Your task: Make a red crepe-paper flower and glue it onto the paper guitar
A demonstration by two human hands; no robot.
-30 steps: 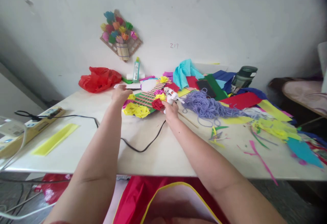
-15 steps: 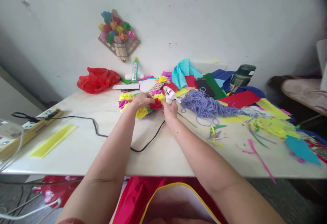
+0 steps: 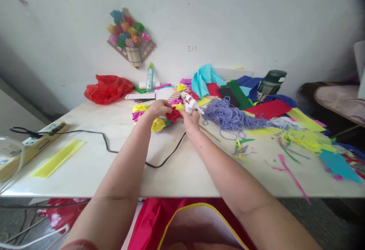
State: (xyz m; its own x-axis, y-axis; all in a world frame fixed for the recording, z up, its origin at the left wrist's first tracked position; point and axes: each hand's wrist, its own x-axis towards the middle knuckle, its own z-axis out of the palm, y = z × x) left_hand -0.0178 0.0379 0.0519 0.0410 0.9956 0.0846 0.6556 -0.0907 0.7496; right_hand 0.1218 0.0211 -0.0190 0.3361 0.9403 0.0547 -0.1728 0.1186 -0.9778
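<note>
Left hand [image 3: 158, 108] is pinching the red paper flower [image 3: 173, 114]; right hand [image 3: 191, 119], gripping the glue gun [image 3: 189, 102], is sitting just right of it, nozzle angled right.

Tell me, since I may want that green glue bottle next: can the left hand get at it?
Probably yes. The left hand rests on the paper flowers, the glue bottle stands upright just beyond, nothing tall between them.
</note>
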